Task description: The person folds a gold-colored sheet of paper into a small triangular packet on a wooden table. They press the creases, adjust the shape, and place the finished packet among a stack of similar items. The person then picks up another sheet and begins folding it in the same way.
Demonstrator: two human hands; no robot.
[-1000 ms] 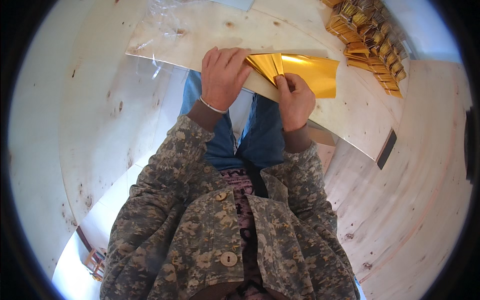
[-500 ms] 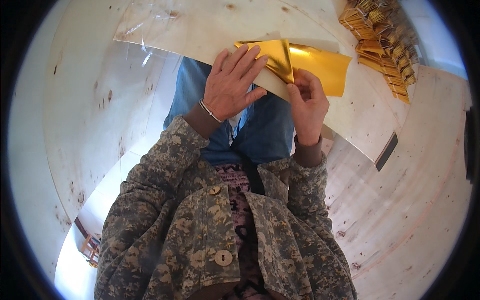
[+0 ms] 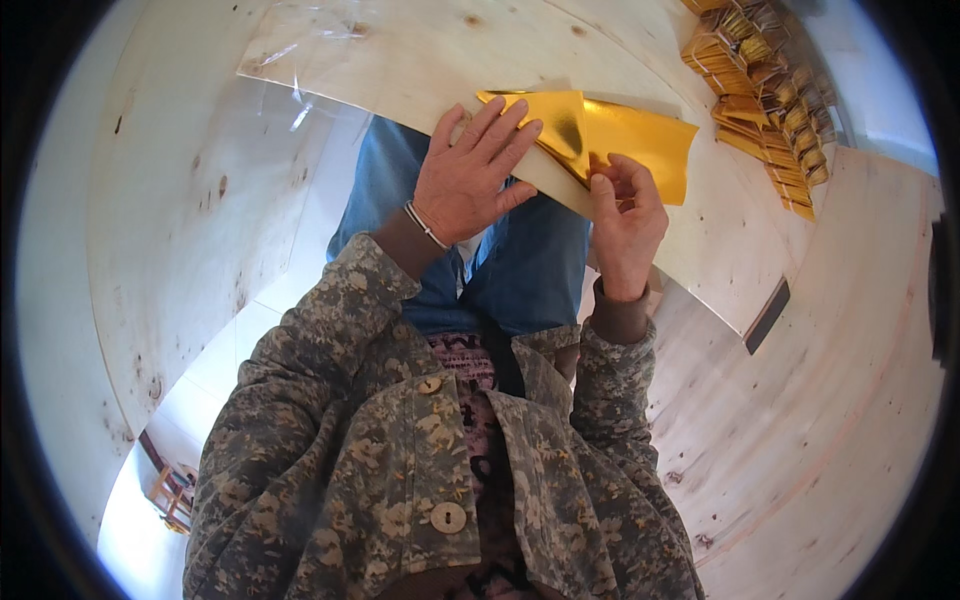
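Note:
A shiny gold foil paper sheet (image 3: pixel 645 150) lies on the pale plywood board before me, its left part folded over into a slanted triangular flap. My left hand (image 3: pixel 472 165) rests flat with fingers spread, its fingertips on the flap's left side. Curled at the flap's lower corner, my right hand (image 3: pixel 632 225) has thumb and forefinger close together at the paper's near edge. The paper between those two fingertips is mostly hidden.
Bundles of folded gold paper pieces (image 3: pixel 765 110) are stacked at the far right of the plywood board (image 3: pixel 400 60). A dark flat strip (image 3: pixel 767 316) sits at the board's right edge. Clear plastic film scraps (image 3: pixel 298 110) hang at its left edge.
My right hand has shifted slightly right and toward me, staying at the flap's lower corner. The left hand still lies on the fold. The whole view has tilted a little.

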